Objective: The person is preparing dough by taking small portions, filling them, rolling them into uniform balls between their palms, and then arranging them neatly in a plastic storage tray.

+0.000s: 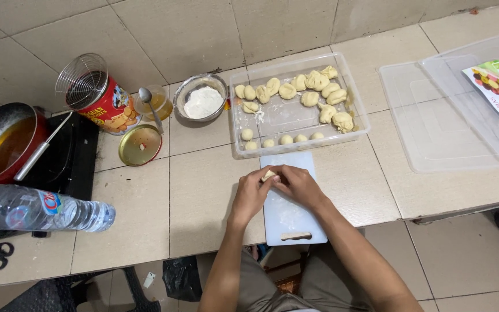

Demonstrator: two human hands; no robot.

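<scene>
Far off to my left sat a red pan of oil; between my left hand and right hand, both pinched together on it above the white board, was a soft pale dough piece, equally near each, long axis unclear; just beyond lay the clear tray of lumpy dough balls

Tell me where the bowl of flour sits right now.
In the head view, the bowl of flour sits left of the clear tray, beside the small cup.

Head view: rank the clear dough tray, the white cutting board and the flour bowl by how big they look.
1. clear dough tray
2. white cutting board, partly hidden under both hands
3. flour bowl
The board lies nearer the camera, so its true size is less sure.
</scene>
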